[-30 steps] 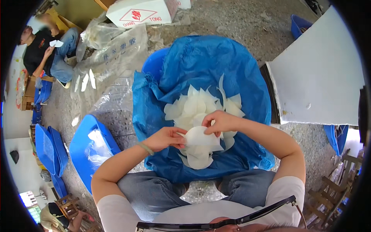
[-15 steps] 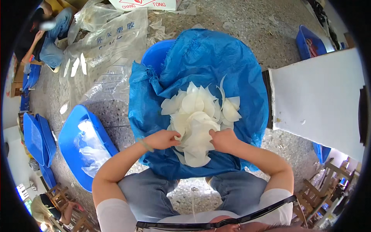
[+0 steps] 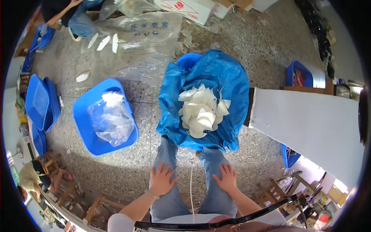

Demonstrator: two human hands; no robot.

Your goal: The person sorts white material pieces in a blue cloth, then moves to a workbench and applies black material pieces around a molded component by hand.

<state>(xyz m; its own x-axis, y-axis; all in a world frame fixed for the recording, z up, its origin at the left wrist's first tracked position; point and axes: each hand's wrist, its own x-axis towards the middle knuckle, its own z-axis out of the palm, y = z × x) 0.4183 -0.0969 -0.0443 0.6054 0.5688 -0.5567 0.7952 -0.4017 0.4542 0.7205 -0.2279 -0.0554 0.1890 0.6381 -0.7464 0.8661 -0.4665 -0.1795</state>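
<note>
My left hand [image 3: 161, 180] rests on the left leg of my jeans, fingers spread and holding nothing. On the right leg lies my right hand [image 3: 225, 178], also open and without anything in it. Beyond my knees, a heap of thin, cream-white curved sheets [image 3: 201, 110] sits on a blue woven plastic sheet [image 3: 232, 83]. That sheet is draped over a blue tub [image 3: 188, 60], whose rim shows at the far side. Neither hand touches the heap.
Left of the heap stands a blue bin [image 3: 87, 131] with clear plastic bags inside. Clear plastic film [image 3: 143, 54] with white pieces covers floor ahead. A white panel [image 3: 305, 120] juts in at right. Another person [image 3: 83, 21] sits far left; a white cord [image 3: 191, 189] hangs between my legs.
Both hands have let go of the cream-white sheets and moved back onto my legs. My view has drawn back and shifted, so the heap looks smaller and farther off.
</note>
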